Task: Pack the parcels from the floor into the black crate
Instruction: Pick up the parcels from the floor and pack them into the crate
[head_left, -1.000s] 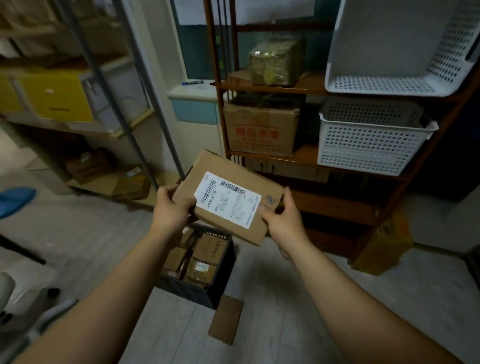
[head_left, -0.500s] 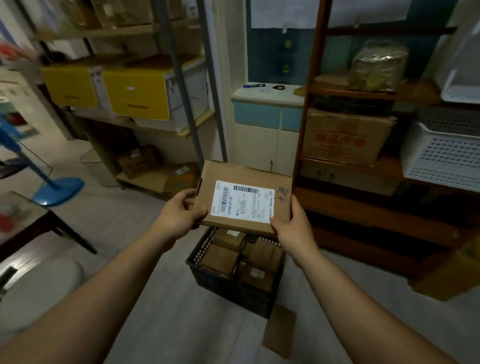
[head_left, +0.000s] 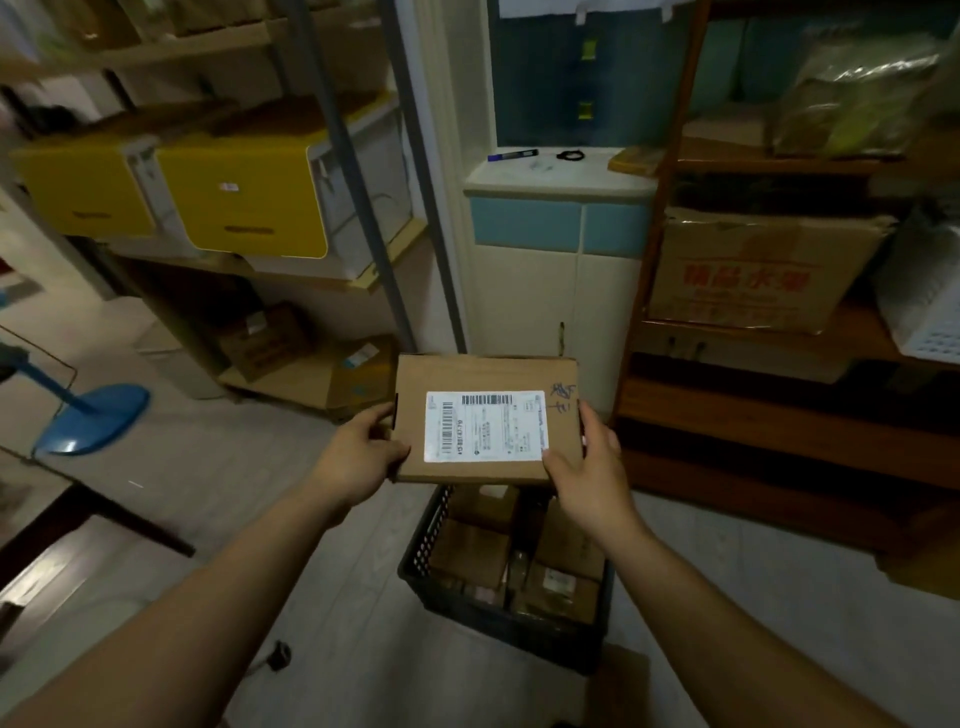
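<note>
- One flat cardboard parcel (head_left: 485, 418) was held in the air above the far end of the black crate (head_left: 498, 626), label side up.
- The left hand (head_left: 358, 457) gripped its left short edge and the right hand (head_left: 589, 467) its right short edge, the fingers of both curled round the cardboard.
- The parcel's long axis ran side to side between the two hands, so neither hand was nearer; the crate's opening lay straight below and a little toward the person.
- I judged the coming move a plain lowering, perhaps with a tilt to fit the gaps.
- Count: one crate, one parcel in hand, and at least four parcels inside the crate, packed close together.
- One flat piece of brown cardboard (head_left: 618, 675) lay on the floor just beside the crate's near right corner; whether it was a parcel could not be told.
</note>
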